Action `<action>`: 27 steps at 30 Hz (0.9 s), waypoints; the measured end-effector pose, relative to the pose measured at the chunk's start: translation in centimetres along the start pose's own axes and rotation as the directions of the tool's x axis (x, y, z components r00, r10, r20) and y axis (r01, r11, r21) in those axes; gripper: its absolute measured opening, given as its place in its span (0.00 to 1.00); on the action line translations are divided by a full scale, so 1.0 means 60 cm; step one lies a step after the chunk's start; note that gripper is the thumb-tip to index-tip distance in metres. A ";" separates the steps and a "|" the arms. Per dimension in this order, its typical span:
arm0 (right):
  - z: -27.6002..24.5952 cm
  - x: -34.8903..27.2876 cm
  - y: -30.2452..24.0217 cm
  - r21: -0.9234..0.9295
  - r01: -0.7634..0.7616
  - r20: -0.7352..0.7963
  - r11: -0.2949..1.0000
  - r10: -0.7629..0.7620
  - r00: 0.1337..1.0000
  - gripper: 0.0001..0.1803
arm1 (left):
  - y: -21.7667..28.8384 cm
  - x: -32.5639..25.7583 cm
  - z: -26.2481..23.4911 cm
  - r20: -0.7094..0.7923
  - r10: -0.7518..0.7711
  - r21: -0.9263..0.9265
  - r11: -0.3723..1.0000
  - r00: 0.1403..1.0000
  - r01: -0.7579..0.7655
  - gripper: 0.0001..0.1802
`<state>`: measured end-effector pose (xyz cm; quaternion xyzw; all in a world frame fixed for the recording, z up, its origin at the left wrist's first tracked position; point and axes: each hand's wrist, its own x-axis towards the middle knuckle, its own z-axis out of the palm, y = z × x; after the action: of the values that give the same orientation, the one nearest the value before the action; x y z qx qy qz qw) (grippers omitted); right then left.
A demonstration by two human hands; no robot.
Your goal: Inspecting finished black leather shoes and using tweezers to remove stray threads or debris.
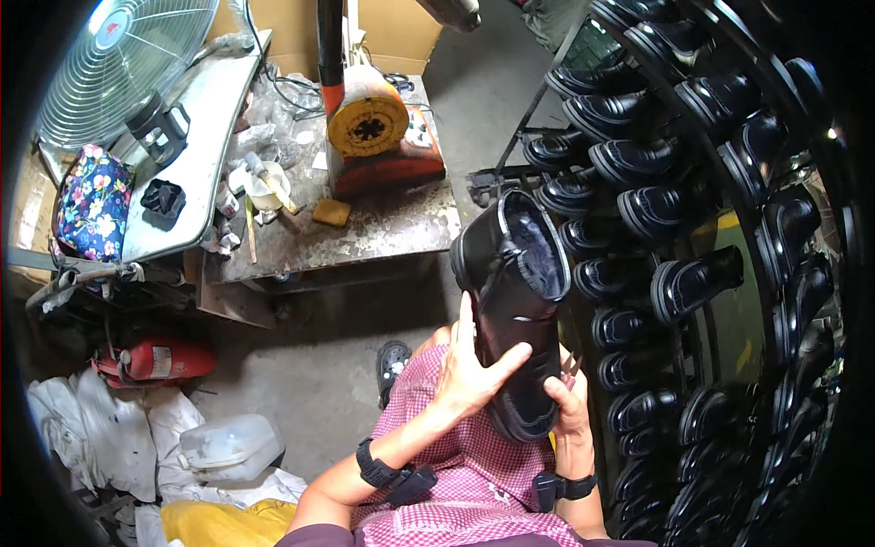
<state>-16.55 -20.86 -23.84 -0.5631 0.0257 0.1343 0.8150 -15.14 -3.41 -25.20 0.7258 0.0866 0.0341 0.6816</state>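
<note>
A black ankle boot [515, 314] with a dark, fuzzy-looking lining is held above my lap, its opening away from me and its toe toward me. My left hand [474, 369] grips its left side, fingers along the sole edge and thumb across the upper. On the right side near the toe, my right hand [571, 401] is closed, its thumb against the boot. Beside those fingers a small pointed thing [571, 365] sticks up; its kind is unclear. A pale glint [533, 318] shows on the boot's upper. The far fingers of both hands are partly hidden.
Racks of black boots [638, 155] rise close on my right. Ahead, a worn table [365, 228] bears an orange machine with a yellow disc [367, 125], a tan sponge-like block [331, 212] and a white pot [266, 187]. Left are a fan [118, 68] and a red cylinder [164, 361].
</note>
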 end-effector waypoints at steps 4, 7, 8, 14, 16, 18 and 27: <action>-0.030 0.000 0.019 0.296 -0.061 -0.050 0.953 0.080 0.996 0.31 | -0.003 0.015 -0.032 0.217 0.030 -0.268 0.963 0.976 0.030 0.36; -0.069 -0.017 0.050 0.529 -0.117 -0.106 0.841 0.202 0.974 0.31 | -0.014 0.017 -0.027 0.195 -0.030 -0.465 0.877 0.980 0.120 0.31; -0.087 -0.024 0.054 0.529 -0.076 -0.136 0.845 0.174 0.975 0.31 | -0.031 0.016 -0.020 0.191 -0.073 -0.488 0.858 0.979 0.159 0.28; -0.075 -0.082 -0.016 0.128 0.279 -0.410 0.952 -0.206 0.888 0.38 | -0.082 0.009 -0.012 0.212 -0.160 -0.415 0.878 0.964 0.237 0.18; -0.090 -0.111 -0.035 0.061 0.358 -0.479 0.932 -0.288 0.829 0.34 | -0.107 0.008 -0.008 0.237 -0.183 -0.401 0.876 0.954 0.268 0.18; -0.117 -0.161 -0.047 -0.067 0.405 -0.575 0.912 -0.367 0.731 0.31 | -0.112 0.004 0.012 0.308 -0.164 -0.381 0.881 0.937 0.280 0.17; -0.192 -0.178 -0.075 -0.299 0.545 -0.861 0.783 -0.467 0.200 0.26 | -0.118 -0.057 0.122 0.456 0.129 -0.145 0.987 0.881 -0.069 0.11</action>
<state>-24.48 -35.00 -21.87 -0.4877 0.2818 -0.4686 0.6806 -17.84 -10.80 -32.53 0.6724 -0.1183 -0.1003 0.7237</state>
